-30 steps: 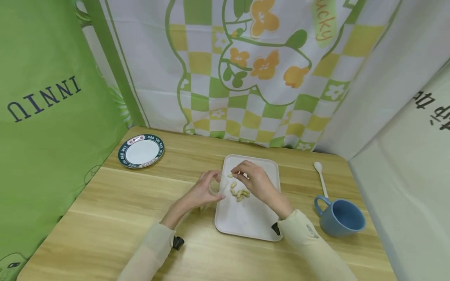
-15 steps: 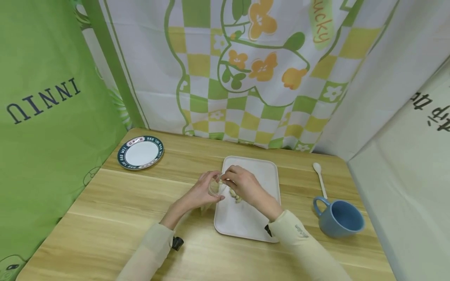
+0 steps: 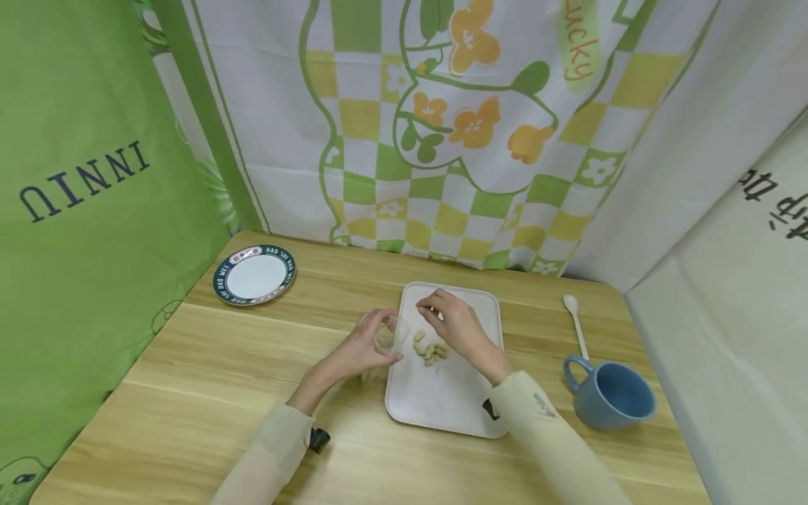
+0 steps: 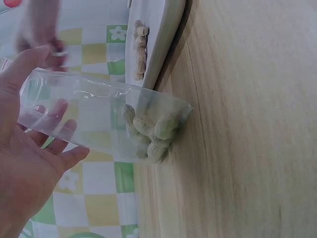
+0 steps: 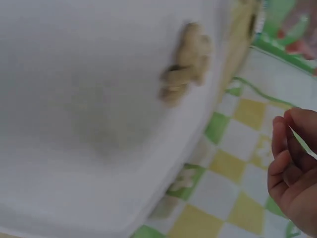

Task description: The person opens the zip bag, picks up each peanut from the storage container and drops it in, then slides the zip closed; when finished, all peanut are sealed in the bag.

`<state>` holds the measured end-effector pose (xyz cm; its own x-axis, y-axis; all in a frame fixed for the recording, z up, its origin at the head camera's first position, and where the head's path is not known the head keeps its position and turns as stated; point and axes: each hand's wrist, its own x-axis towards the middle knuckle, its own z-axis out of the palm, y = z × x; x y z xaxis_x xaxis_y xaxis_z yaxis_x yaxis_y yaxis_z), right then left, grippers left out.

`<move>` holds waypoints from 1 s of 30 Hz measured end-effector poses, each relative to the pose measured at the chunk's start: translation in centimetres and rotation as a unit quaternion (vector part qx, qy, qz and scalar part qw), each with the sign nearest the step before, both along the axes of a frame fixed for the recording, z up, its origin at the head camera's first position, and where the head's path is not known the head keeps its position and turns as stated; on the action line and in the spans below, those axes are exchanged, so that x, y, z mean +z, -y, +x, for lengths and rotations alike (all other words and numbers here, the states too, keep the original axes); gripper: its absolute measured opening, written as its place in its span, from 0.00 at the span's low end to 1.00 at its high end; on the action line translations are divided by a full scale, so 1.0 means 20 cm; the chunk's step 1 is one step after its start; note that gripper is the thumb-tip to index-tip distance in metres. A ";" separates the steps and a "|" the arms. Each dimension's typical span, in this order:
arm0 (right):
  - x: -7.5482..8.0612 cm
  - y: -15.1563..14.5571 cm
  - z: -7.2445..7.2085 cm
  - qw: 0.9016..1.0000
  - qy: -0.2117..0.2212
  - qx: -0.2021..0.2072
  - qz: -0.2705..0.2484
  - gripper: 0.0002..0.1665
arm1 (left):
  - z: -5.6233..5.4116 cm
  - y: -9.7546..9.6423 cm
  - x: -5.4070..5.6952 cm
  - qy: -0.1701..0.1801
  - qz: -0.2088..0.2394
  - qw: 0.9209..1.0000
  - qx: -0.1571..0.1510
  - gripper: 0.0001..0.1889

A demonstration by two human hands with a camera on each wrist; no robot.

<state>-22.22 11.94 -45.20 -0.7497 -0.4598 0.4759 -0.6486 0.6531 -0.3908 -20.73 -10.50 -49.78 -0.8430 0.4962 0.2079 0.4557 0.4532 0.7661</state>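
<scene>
My left hand (image 3: 366, 344) holds a clear plastic bag (image 4: 94, 94) beside the tray's left edge, thumb and fingers curled round its open top. Several peanuts in the shell (image 4: 153, 131) lie at the bottom of the bag, seen in the left wrist view. More peanuts (image 3: 432, 351) lie in a small heap on the white tray (image 3: 435, 403). Over the tray, just above and right of that heap, is my right hand (image 3: 457, 322). Its fingers are curled, and thumb and forefinger tips meet in the right wrist view; I see nothing between them.
At the back left of the wooden table (image 3: 189, 393) lies a plate (image 3: 255, 275) with a dark green rim. A blue mug (image 3: 612, 396) stands at the right, with a white spoon (image 3: 576, 326) behind it. Printed curtains (image 3: 442, 140) hang along the back.
My right hand carried a peanut left to the bag's mouth, then came back right over the tray without any peanut in sight. My left hand has stayed in place with the bag.
</scene>
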 end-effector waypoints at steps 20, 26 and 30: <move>-0.24 -0.01 -0.14 0.973 0.153 0.008 0.174 0.07 | 0.01 0.00 -0.02 0.008 0.010 1.000 0.003 0.40; -0.26 0.00 -0.14 0.969 0.162 -0.011 0.184 0.05 | 0.01 0.00 -0.03 0.001 0.014 1.000 0.002 0.40; -0.27 0.00 -0.14 0.969 0.164 -0.026 0.185 0.06 | 0.01 0.00 -0.03 0.001 0.015 1.000 0.001 0.39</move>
<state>-25.10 11.99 -50.61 -0.8596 -0.5107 0.0184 -0.4915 0.8162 -0.3036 -20.51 -10.59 -50.31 -0.8441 0.4885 0.2209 0.4536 0.4313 0.7799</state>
